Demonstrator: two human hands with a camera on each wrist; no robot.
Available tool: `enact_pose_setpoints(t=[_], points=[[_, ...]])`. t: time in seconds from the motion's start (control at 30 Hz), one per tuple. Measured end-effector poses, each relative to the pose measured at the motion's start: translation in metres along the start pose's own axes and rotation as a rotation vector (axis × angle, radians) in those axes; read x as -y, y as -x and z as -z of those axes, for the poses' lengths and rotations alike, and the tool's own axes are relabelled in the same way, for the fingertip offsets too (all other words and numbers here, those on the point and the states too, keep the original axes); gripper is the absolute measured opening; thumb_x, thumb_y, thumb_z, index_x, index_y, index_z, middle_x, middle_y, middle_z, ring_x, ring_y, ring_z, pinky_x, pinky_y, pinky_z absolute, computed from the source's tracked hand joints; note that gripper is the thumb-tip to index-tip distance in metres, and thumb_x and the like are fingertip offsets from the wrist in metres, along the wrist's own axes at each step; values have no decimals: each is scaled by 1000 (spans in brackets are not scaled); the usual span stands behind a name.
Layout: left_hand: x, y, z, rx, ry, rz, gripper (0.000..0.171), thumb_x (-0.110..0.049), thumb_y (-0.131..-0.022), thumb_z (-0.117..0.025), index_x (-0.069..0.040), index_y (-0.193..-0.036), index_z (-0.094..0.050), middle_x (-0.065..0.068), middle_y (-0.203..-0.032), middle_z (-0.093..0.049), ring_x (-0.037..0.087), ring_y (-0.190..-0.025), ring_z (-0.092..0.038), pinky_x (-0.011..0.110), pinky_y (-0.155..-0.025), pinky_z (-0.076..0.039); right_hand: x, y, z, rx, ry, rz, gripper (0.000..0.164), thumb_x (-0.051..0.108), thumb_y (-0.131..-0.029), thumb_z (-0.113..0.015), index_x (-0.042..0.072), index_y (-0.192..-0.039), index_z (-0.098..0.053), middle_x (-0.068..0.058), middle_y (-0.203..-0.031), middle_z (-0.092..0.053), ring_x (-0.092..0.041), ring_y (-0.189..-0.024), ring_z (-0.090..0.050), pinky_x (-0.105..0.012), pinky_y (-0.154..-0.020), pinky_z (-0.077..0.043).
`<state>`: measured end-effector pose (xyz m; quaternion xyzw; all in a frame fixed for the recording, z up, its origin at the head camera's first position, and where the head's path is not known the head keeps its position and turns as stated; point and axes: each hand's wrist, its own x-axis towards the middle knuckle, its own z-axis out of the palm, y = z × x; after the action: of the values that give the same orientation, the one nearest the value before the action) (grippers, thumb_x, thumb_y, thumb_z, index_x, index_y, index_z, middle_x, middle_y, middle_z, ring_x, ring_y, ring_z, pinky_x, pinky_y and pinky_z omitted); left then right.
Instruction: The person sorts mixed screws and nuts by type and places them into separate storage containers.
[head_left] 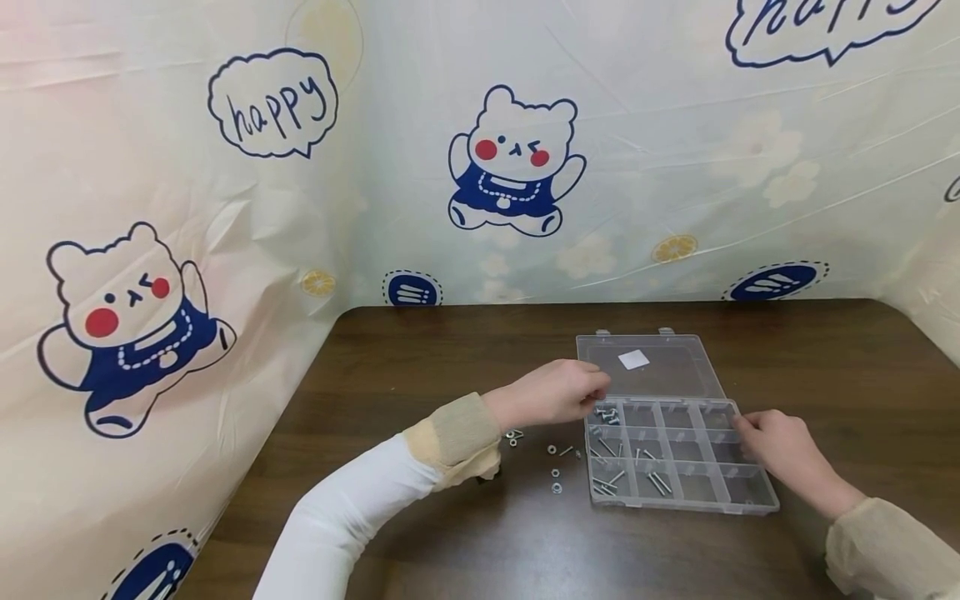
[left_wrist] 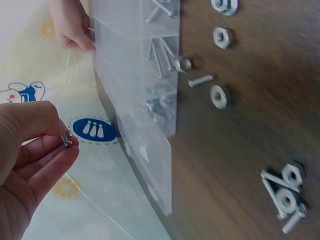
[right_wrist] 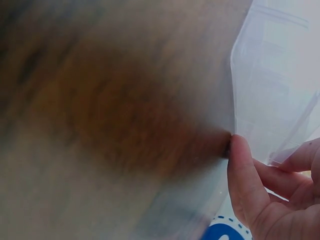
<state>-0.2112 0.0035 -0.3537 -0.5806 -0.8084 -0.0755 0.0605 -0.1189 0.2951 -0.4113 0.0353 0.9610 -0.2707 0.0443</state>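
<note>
A clear plastic compartment box [head_left: 697,486] lies on the table with its lid folded back. My left hand [head_left: 558,392] is over the box's far left corner, and the left wrist view shows a small screw [left_wrist: 66,142] pinched in its fingertips. Several screws and other small metal pieces [head_left: 609,414] lie in the left-hand compartments. My right hand [head_left: 787,450] holds the right side of the box, thumb [right_wrist: 242,160] against the outer wall and fingers over the rim.
Left of the box, loose nuts [head_left: 556,472] and a short screw [head_left: 566,451] lie on the dark wooden table [head_left: 435,350]. Farther left is a small cluster of nuts and screws [left_wrist: 285,195]. The open lid [head_left: 660,371] lies behind the box, a white label [head_left: 633,359] on it.
</note>
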Motion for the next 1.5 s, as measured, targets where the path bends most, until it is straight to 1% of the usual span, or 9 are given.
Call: enact_pose_setpoints(t=[0.17,0.3,0.47,0.6,0.8,0.97,1.1,1.27,1.5], points=[[-8,-7,-1,20,15,-23,11,-1,-75,-58,-11,-78,-58,-5,-72,-49,4,-65,-45,15,-60,-36,0,0,-1,-1,-4,5,38,18,-93,-36,-3,-79,-65,0,-56,-53,-14,-54,-45,-30,-51,-36],[-13,-12,-2,46,31,-38,12,-1,-77,-57,-11,-82,-60,-5,-76,-52,4,-67,-47,14,-62,-37,-1,0,-1,-10,-4,5,38,19,-94,-36,0,-73,-63,1,-54,-50,-14,-53,-42,-30,-51,-34],[-19,-18,-4,87,69,-48,12,-1,-80,-56,-9,-86,-62,-4,-79,-56,4,-70,-49,12,-65,-38,-1,0,-1,-14,-2,7,39,19,-94,-36,0,-74,-63,1,-55,-50,-14,-54,-42,-30,-51,-34],[-22,-23,-10,106,84,-62,13,-1,-82,-56,-9,-88,-64,-4,-80,-58,4,-72,-51,12,-67,-40,-1,0,-1,-15,-6,1,40,20,-94,-35,3,-69,-61,2,-53,-48,-14,-52,-41,-30,-51,-33],[-28,-29,-16,137,102,-50,10,-3,-84,-57,-9,-88,-65,-5,-80,-60,2,-71,-51,11,-66,-39,0,1,-1,-16,-15,-6,40,21,-95,-35,3,-69,-61,2,-53,-47,-15,-52,-41,-30,-50,-32],[-31,-33,-20,153,103,-47,11,-5,-85,-57,-10,-90,-65,-6,-84,-62,0,-75,-52,9,-68,-39,0,1,-1,-22,-15,1,41,21,-95,-35,5,-66,-60,2,-52,-47,-15,-51,-40,-30,-49,-32],[-31,-34,-23,141,105,-63,13,-4,-86,-55,-10,-92,-64,-5,-88,-64,1,-80,-55,8,-72,-40,0,1,-1,-24,-15,-3,42,21,-95,-35,5,-65,-59,2,-51,-45,-15,-50,-39,-30,-49,-31],[-28,-31,-23,146,105,-64,12,-5,-86,-55,-10,-93,-64,-6,-88,-63,1,-80,-55,8,-73,-40,0,1,-2,-19,-14,0,41,21,-95,-35,2,-71,-62,2,-52,-45,-15,-51,-39,-30,-50,-32],[-17,-22,-18,154,22,-36,11,-8,-85,-57,-14,-89,-64,-8,-82,-60,1,-73,-52,14,-67,-42,0,1,-1,-11,-14,-5,40,20,-95,-35,1,-72,-62,2,-53,-47,-15,-52,-41,-30,-50,-32]])
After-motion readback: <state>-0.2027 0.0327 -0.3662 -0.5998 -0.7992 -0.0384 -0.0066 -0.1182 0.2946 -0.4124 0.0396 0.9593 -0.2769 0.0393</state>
